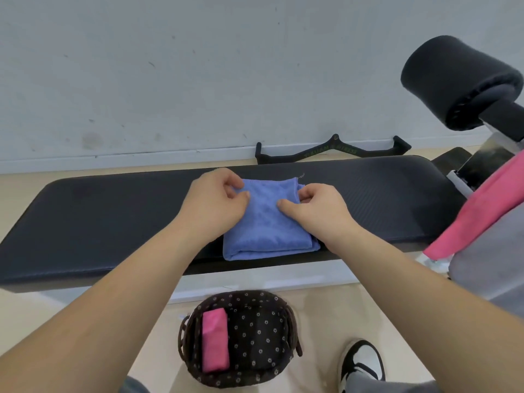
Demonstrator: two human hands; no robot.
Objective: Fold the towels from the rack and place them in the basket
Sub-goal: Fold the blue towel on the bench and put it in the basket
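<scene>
A blue towel [265,222], folded into a thick rectangle, lies on the black padded bench [113,211]. My left hand [215,202] pinches its far left edge with curled fingers. My right hand [314,208] pinches the far right edge the same way. On the floor below the bench stands a dark flower-patterned basket [263,333] holding one folded pink towel [215,340] at its left side. At the right, a pink towel [479,214] and a grey towel [487,265] hang over the rack.
A black foam roller pad [459,80] sticks out at the upper right. A black cable handle [331,151] lies on the floor against the white wall. My shoe [361,364] stands right of the basket.
</scene>
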